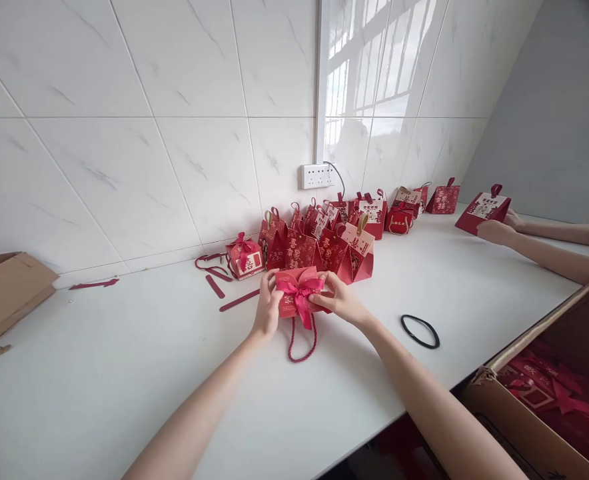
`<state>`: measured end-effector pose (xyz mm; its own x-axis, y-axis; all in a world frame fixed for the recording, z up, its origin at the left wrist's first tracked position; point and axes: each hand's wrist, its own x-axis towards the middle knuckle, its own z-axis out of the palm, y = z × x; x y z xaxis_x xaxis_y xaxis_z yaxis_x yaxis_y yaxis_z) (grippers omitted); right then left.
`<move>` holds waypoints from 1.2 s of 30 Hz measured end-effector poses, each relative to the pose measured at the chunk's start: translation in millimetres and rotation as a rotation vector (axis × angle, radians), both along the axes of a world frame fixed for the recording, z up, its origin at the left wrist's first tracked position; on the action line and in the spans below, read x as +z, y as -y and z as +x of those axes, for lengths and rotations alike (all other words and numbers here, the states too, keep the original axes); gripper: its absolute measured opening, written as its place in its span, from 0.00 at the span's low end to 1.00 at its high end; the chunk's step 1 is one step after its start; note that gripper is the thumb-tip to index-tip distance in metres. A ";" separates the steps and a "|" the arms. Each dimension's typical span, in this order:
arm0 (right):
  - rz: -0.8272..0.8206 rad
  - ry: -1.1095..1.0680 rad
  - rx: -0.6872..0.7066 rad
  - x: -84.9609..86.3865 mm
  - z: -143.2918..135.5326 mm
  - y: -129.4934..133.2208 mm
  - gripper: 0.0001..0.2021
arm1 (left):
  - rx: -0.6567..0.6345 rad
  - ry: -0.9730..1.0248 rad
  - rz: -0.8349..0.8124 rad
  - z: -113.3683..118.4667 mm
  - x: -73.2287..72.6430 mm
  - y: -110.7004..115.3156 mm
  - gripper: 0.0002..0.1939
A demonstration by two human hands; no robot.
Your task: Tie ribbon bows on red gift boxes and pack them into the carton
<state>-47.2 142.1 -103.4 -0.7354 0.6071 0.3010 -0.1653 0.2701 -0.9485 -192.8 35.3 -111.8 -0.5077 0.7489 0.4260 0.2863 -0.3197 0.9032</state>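
A red gift box point(289, 305) with a bright pink ribbon bow point(302, 293) is held between my two hands, low over the white counter. My left hand point(268, 303) grips its left side, thumb at the front. On the opposite side, my right hand point(342, 300) has its thumb and fingers closed at the bow's right end and the box edge. A twisted dark red cord loop point(302, 360) hangs from beneath the box. Just behind stand several red gift boxes point(302, 252) with loop handles, and a smaller bowed box point(245, 259) sits to their left.
Dark red strips point(239, 300) lie left of my hands, and a black band point(420, 331) to the right. A co-worker's hands point(499, 230) hold another red box point(483, 212). Cardboard cartons stand at left point(14, 293) and right point(539, 413), the right one containing red boxes.
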 end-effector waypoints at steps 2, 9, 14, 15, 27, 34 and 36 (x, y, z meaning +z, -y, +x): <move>0.025 0.013 0.001 -0.8 -0.9 1.3 0.18 | -0.062 -0.017 0.003 0.6 -0.6 1.7 0.28; 0.028 -0.033 0.064 -5.9 -1.8 -1.5 0.26 | -0.038 -0.022 -0.098 2.7 5.7 1.4 0.36; 0.075 -0.047 0.082 -3.6 -0.4 -6.5 0.27 | -0.110 0.012 -0.144 -10.9 13.4 1.6 0.24; 0.084 -0.047 0.088 -2.8 0.1 -6.6 0.29 | -0.117 0.011 -0.149 -12.7 14.0 1.6 0.23; -0.081 -0.109 -0.071 -1.6 0.1 -7.7 0.19 | -0.064 -0.083 -0.143 -16.0 9.9 2.3 0.27; -0.156 -0.091 -0.065 2.3 0.2 -8.0 0.20 | 0.092 -0.131 0.026 -9.3 7.6 1.5 0.27; -0.177 -0.090 -0.069 3.3 0.3 -7.9 0.20 | 0.110 -0.147 -0.003 -6.6 8.7 0.9 0.23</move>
<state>-46.9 149.9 -100.1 -0.6649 0.7046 0.2478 -0.2388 0.1138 -0.9644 -199.4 34.4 -103.1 -0.5192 0.6934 0.4996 0.4488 -0.2763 0.8498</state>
